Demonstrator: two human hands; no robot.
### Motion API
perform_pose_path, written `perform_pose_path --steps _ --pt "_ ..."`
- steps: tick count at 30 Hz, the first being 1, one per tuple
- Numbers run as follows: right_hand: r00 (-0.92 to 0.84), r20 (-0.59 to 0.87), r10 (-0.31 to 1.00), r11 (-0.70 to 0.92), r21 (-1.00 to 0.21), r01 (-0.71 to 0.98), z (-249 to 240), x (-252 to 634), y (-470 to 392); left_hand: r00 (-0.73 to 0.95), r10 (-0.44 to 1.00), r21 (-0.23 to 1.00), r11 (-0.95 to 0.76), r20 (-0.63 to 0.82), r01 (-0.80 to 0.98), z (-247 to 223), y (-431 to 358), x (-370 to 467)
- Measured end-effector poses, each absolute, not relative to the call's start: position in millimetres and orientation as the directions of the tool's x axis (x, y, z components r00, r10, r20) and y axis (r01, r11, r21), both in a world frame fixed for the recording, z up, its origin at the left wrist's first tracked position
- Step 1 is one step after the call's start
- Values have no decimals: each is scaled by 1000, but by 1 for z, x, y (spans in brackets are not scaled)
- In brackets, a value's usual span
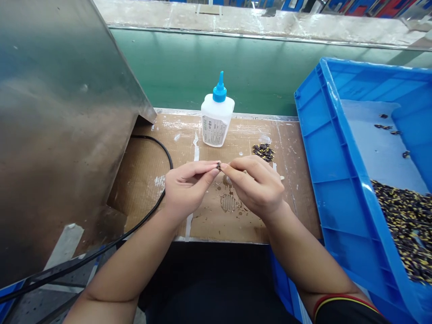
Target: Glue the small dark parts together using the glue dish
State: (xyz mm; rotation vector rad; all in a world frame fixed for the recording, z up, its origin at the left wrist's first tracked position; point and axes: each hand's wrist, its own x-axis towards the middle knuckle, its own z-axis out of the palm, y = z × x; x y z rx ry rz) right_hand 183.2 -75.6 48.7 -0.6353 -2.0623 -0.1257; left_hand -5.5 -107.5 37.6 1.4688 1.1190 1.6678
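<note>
Between the fingertips of both hands is a small dark part (218, 167), mostly covered by the fingers, so its exact kind is unclear. My left hand (189, 185) pinches it from the left with thumb and forefinger. From the right, my right hand (258, 182) closes its fingertips on the same part. Just beyond my right hand lies a small pile of black and yellow parts (263, 152). A white bottle (217, 121) with a blue nozzle cap stands upright behind the hands, its label facing me.
Brown cardboard (209, 225) covers the bench. On the right a blue crate (337, 180) holds a heap of small black and yellow parts (408, 225). At the left stands a large metal panel (60, 112), with a black cable (170, 157) curving past it. Behind runs a green surface (175, 67).
</note>
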Motion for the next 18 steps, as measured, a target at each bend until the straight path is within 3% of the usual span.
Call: perform_pose_path --steps 7,18 --pt "-408 823 396 844 -151 515 46 176 -77 -169 794 799 -524 584 296 30 -108 -5" --pt "-338 846 413 860 -241 449 48 174 -78 -138 819 816 -507 556 277 35 -109 -6"
